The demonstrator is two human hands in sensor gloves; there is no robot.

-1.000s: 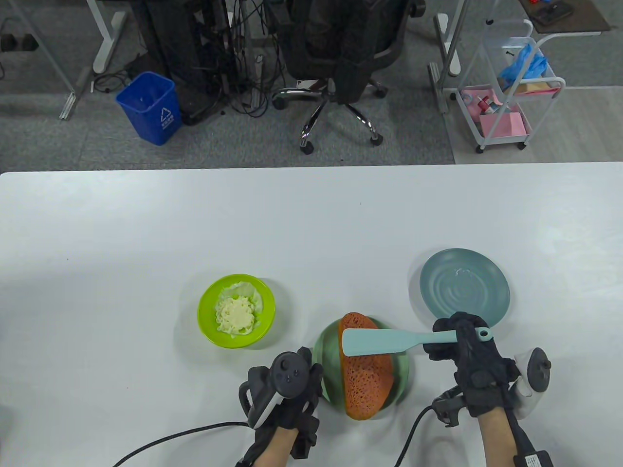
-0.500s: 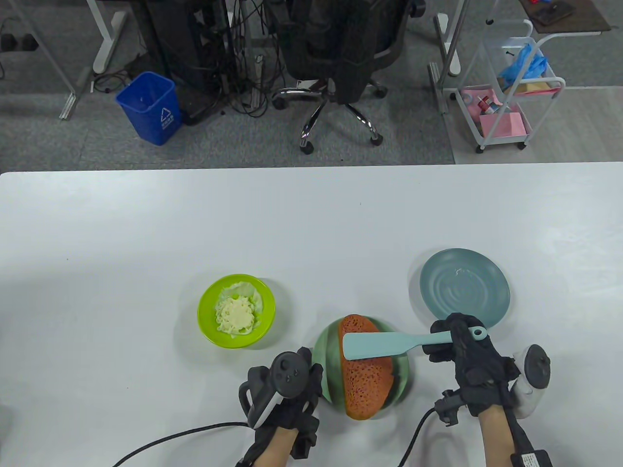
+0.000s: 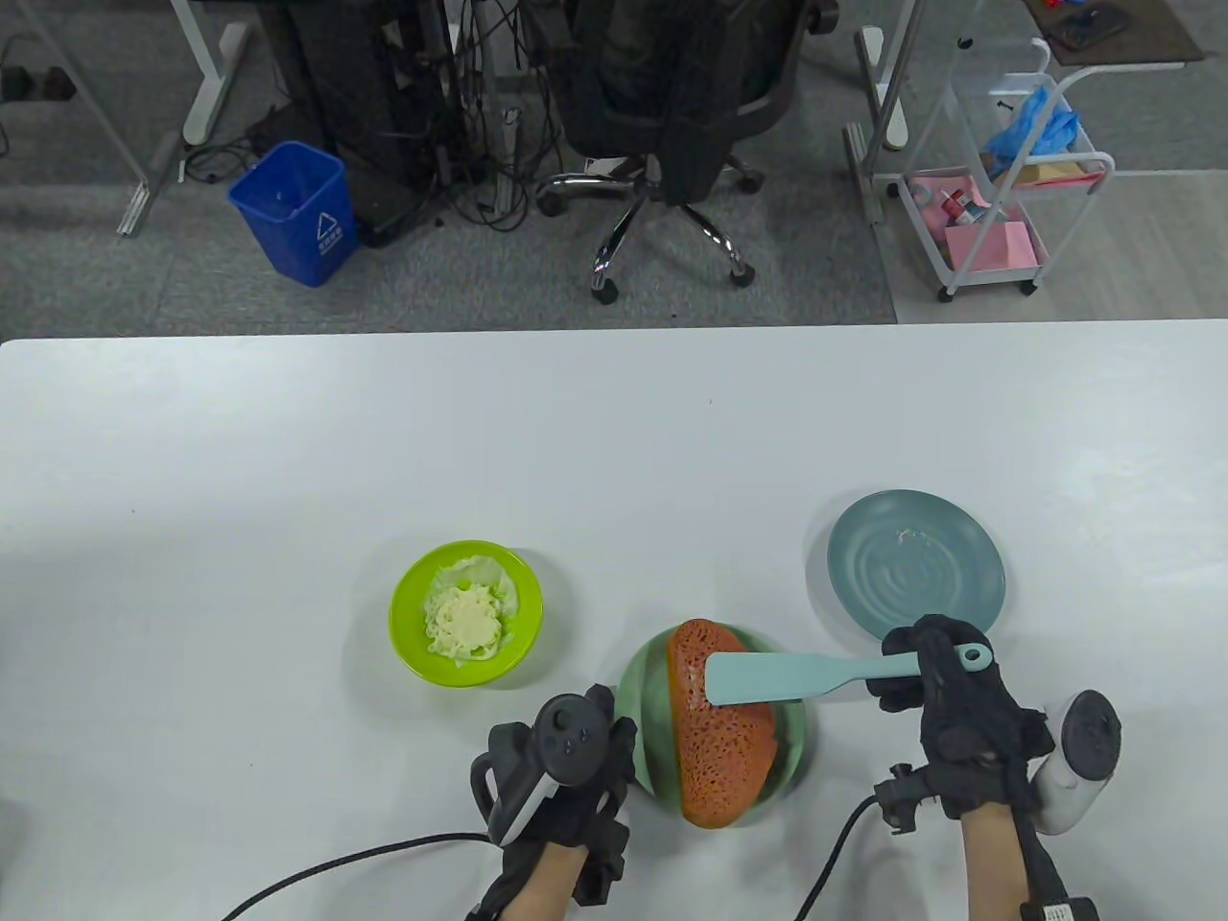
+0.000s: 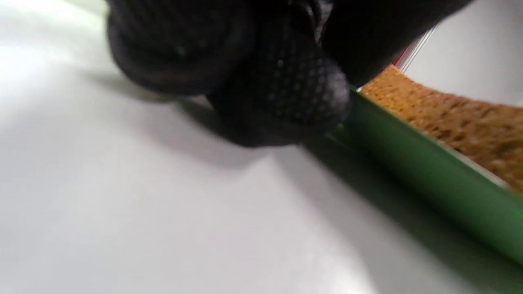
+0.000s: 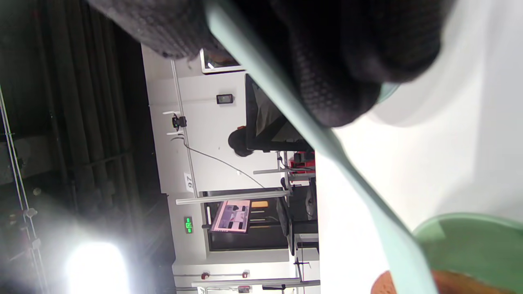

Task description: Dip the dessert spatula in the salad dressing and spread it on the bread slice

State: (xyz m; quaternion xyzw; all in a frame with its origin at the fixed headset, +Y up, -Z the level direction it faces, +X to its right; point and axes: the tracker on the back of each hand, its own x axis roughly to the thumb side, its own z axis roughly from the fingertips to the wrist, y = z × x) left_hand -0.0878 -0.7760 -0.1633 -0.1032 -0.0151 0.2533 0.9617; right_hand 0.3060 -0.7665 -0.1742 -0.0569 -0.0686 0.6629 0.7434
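A brown bread slice (image 3: pixel 721 739) lies on a green plate (image 3: pixel 645 691). My right hand (image 3: pixel 945 696) grips the handle of a pale teal spatula (image 3: pixel 767 676), whose blade lies flat across the slice's upper part. The spatula also shows in the right wrist view (image 5: pixel 327 143), running down to the plate (image 5: pixel 470 241). My left hand (image 3: pixel 566 767) rests on the table at the plate's left rim; in the left wrist view its fingers (image 4: pixel 282 94) touch the plate rim (image 4: pixel 429 171) beside the bread (image 4: pixel 449 118). A lime bowl (image 3: pixel 411 633) holds creamy dressing (image 3: pixel 465 622).
An empty blue-grey plate (image 3: pixel 916 566) with a small white smear sits behind my right hand. Glove cables trail off the table's front edge. The white table (image 3: pixel 384 451) stretches far to the left and back.
My right hand has drawn the spatula to the right across the bread, so its blade now covers less of the slice's left side. The left hand has not moved.
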